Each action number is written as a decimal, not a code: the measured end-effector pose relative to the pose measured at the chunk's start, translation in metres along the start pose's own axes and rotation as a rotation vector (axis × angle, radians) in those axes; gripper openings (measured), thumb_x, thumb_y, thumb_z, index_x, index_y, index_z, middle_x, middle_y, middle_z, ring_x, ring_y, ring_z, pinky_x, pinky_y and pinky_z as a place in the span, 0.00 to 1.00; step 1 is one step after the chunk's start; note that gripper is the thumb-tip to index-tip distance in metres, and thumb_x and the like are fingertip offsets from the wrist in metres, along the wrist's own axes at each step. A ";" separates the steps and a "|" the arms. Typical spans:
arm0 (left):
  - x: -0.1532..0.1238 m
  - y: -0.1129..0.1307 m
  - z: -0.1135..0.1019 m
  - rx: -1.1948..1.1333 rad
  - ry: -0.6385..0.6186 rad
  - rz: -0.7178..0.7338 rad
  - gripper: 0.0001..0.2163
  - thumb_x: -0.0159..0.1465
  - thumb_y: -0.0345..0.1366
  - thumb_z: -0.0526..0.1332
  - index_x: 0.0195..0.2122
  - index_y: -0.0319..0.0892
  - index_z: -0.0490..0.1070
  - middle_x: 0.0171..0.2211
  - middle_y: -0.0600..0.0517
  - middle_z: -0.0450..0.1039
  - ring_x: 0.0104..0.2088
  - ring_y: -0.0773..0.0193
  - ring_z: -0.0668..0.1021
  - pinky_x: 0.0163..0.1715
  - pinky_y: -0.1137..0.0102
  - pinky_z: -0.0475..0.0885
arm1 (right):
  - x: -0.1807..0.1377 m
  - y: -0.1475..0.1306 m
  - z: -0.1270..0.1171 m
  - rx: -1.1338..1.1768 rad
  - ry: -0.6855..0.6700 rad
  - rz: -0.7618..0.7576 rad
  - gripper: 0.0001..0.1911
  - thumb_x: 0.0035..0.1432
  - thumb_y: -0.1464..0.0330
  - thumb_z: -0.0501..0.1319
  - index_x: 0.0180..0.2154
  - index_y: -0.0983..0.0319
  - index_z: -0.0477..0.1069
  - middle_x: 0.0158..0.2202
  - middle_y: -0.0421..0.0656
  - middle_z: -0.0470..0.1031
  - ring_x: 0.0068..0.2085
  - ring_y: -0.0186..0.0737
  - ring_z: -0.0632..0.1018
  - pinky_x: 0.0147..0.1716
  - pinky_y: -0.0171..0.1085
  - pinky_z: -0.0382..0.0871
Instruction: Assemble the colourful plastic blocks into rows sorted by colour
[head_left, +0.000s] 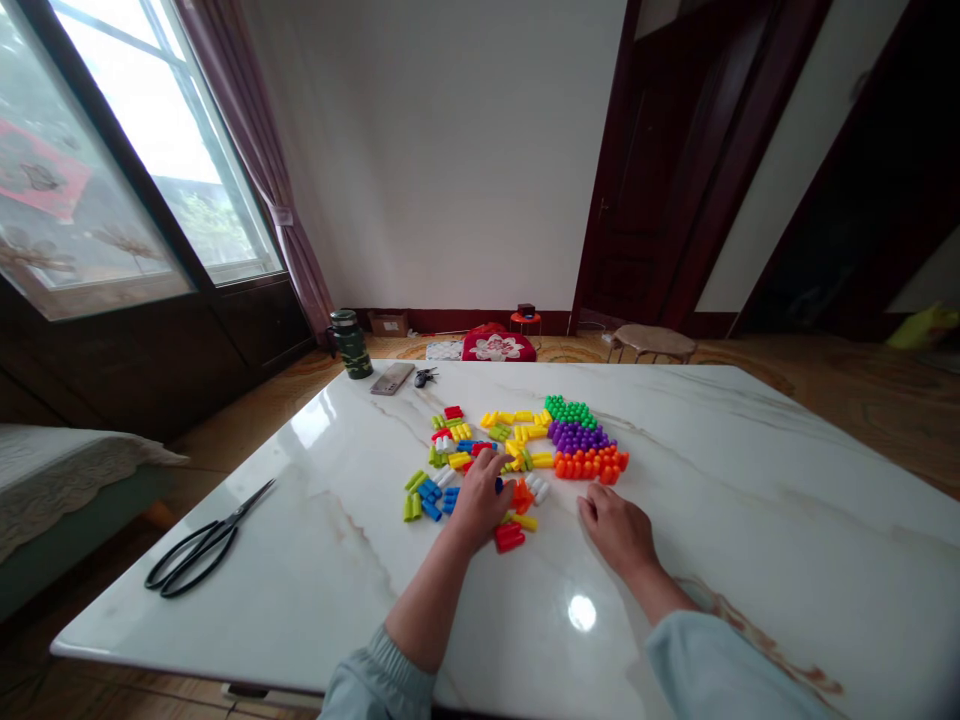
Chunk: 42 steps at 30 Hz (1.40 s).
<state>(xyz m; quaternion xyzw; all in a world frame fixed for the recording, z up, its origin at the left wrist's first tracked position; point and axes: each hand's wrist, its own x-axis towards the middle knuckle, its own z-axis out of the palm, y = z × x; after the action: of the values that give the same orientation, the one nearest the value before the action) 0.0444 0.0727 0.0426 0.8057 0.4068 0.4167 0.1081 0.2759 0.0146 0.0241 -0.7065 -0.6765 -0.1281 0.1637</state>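
My left hand (484, 495) reaches into a loose spread of small plastic pieces, its fingers apart. A blue piece (499, 485) shows under its fingers, and orange pieces (523, 495) lie just right of it. Close by are red pieces (509, 537), white pieces (537, 487) and yellow pieces (517, 455). My right hand (619, 525) rests on the table with fingers curled; whatever is inside them is hidden. Just beyond it stands a block of orange pieces (591, 464), bordered by purple pieces (577, 437) and green pieces (570, 411) in tight groups.
Black-handled scissors (202, 550) lie on the white marble-patterned table (315, 590) at left. Toward the far left edge are a camouflage flask (350, 345), a phone (392, 379) and keys (424, 377). A stool (654, 341) stands beyond the table.
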 end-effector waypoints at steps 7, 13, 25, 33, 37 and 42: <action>0.000 0.010 -0.005 0.159 -0.227 -0.007 0.19 0.56 0.45 0.67 0.47 0.47 0.74 0.41 0.49 0.76 0.44 0.54 0.75 0.47 0.61 0.67 | 0.000 0.000 -0.001 0.010 -0.011 0.010 0.09 0.63 0.67 0.54 0.33 0.62 0.71 0.34 0.42 0.78 0.29 0.33 0.74 0.26 0.35 0.51; 0.001 0.002 -0.001 0.102 -0.236 0.012 0.12 0.60 0.38 0.63 0.44 0.45 0.76 0.40 0.48 0.77 0.42 0.57 0.77 0.45 0.64 0.70 | 0.001 -0.002 -0.003 0.014 -0.024 0.015 0.09 0.63 0.67 0.54 0.33 0.62 0.71 0.34 0.42 0.78 0.29 0.34 0.75 0.26 0.35 0.51; -0.015 0.034 0.017 -0.459 0.076 -0.245 0.08 0.58 0.31 0.64 0.38 0.41 0.70 0.33 0.51 0.76 0.34 0.64 0.79 0.36 0.70 0.76 | 0.000 0.001 -0.011 0.401 -0.030 -0.128 0.17 0.65 0.57 0.52 0.33 0.60 0.71 0.31 0.42 0.75 0.30 0.36 0.75 0.29 0.33 0.60; -0.041 0.067 0.039 -0.536 0.015 -0.292 0.06 0.57 0.28 0.61 0.35 0.41 0.73 0.34 0.51 0.78 0.33 0.65 0.79 0.34 0.71 0.76 | -0.031 -0.028 -0.022 1.195 -0.018 -0.022 0.14 0.59 0.58 0.60 0.40 0.60 0.74 0.38 0.44 0.75 0.35 0.38 0.76 0.33 0.34 0.69; -0.042 0.060 0.040 -0.400 -0.037 -0.228 0.13 0.60 0.33 0.60 0.47 0.43 0.72 0.42 0.48 0.78 0.35 0.63 0.79 0.35 0.68 0.77 | -0.025 -0.018 -0.014 1.236 0.116 0.304 0.17 0.54 0.56 0.63 0.39 0.62 0.73 0.33 0.44 0.76 0.29 0.38 0.75 0.29 0.36 0.70; -0.041 0.062 0.040 -0.234 -0.105 -0.185 0.13 0.62 0.34 0.57 0.47 0.43 0.72 0.37 0.48 0.78 0.33 0.62 0.79 0.34 0.67 0.75 | 0.001 0.047 -0.004 0.800 0.483 0.563 0.16 0.54 0.58 0.59 0.38 0.64 0.72 0.35 0.49 0.77 0.32 0.41 0.74 0.34 0.39 0.69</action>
<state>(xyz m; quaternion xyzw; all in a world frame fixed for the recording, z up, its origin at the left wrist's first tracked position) 0.0964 0.0093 0.0254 0.7673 0.4219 0.4067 0.2604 0.3234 0.0124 0.0253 -0.6934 -0.4003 0.0295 0.5984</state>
